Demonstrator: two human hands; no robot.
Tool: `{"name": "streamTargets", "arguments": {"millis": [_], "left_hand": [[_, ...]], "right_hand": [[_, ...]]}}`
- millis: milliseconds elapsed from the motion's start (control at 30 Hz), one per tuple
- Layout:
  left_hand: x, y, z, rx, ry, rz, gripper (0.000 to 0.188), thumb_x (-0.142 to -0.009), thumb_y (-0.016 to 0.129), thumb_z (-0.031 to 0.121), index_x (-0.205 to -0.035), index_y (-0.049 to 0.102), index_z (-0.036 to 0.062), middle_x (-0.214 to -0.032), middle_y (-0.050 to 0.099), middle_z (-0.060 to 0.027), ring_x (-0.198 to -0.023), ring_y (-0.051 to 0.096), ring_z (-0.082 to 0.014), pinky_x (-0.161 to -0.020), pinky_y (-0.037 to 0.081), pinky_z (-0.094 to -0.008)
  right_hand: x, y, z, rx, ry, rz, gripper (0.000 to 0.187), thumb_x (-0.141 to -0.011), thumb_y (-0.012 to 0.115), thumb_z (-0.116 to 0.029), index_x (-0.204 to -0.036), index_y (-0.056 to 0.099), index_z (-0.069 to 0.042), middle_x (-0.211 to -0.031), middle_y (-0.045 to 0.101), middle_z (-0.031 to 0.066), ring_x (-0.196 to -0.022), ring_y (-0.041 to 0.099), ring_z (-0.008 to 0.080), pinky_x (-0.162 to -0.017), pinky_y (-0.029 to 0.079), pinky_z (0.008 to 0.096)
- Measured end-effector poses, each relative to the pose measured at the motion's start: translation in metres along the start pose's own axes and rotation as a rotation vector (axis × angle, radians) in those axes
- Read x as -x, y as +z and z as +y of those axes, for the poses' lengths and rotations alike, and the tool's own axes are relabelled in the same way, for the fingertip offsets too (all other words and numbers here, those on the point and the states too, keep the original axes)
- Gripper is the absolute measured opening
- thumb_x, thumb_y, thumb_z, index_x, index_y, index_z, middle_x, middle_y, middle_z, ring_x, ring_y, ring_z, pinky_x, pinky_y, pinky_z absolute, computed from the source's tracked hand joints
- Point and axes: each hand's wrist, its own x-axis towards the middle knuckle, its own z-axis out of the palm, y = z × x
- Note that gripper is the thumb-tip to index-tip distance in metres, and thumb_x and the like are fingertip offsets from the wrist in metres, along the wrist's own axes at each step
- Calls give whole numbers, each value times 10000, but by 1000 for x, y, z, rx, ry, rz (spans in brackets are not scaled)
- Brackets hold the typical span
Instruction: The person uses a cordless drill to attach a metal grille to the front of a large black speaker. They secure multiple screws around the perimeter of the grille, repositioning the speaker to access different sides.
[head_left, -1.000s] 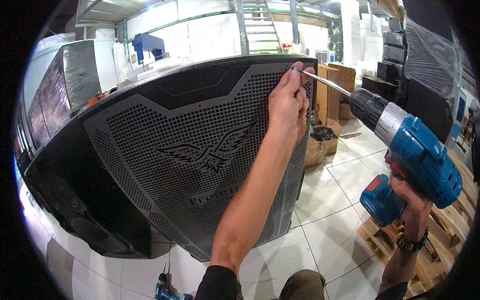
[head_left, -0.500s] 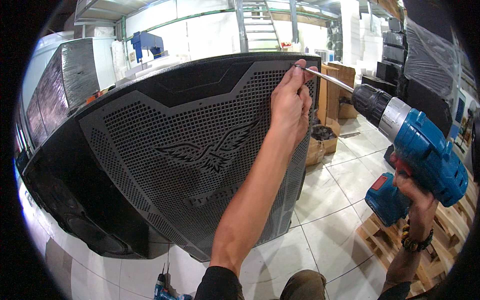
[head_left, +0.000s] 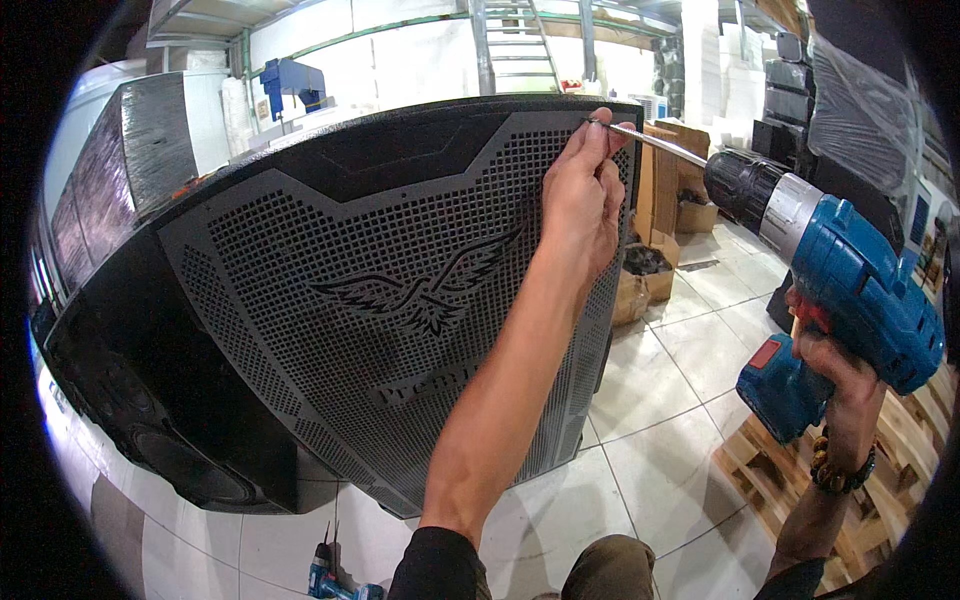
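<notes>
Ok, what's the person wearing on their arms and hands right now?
Both hands are bare, no gloves. The left hand has a bare forearm with a dark sleeve pushed up near the elbow. The right hand has a beaded bracelet of brown and dark beads at the wrist, forearm bare, a dark sleeve edge lower down.

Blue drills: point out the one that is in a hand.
The large blue drill at right, gripped by the right hand, its long bit steadied by the left hand. The small blue drill lies unattended on the floor tiles.

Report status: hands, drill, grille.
Left hand pinches the long silver bit at the perforated black metal grille's top right corner. Right hand grips the blue cordless drill. Nothing blocks the bit.
</notes>
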Motion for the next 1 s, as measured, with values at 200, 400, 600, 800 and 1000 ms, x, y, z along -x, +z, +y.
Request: {"name": "streamTargets", "arguments": {"millis": [200,400,600,800,1000], "left_hand": [[-1,0,1,26,-15,-7,281,-1023,391,210,-1212,522,50,-1028,613,-60,-470,323,-28,-385,293,-167],[2,-1,1,-25,2,-19,268,-1021,397,212,-1192,535,59,-1041,607,-63,-471,332,-24,-387,297,-167],[-1,-1,-1,11,8,-11,303,-1018,413,230,-1240,517,52,-1028,616,-106,-450,327,-20,-368,278,-181],[2,-3,-1,-38,10,-35,264,-1021,399,216,-1191,535,66,-1037,604,-62,-480,331,-25,-399,293,-176],[0,5,-8,-29,-28,-38,275,-1016,415,230,-1187,539,54,-1051,612,-46,-488,333,-27,-411,280,-175]], "right_hand": [[-2,1,-3,83,61,-1,426,-737,654,-137,-1136,620,9,-1076,672,141,-990,642,224,-901,487,361],[-2,0,0,76,-25,16,329,-772,661,-60,-1097,646,-7,-1040,683,129,-956,650,221,-884,498,363],[-5,1,-4,187,35,43,480,-701,656,-201,-1138,623,-7,-1003,678,116,-831,629,187,-807,486,331],[-6,-3,7,122,-4,22,460,-719,643,-180,-1137,616,12,-1025,670,123,-851,623,179,-814,482,321],[-12,-13,-6,48,50,-4,411,-740,585,-184,-1102,628,7,-1012,660,101,-800,604,155,-792,469,304]]}}
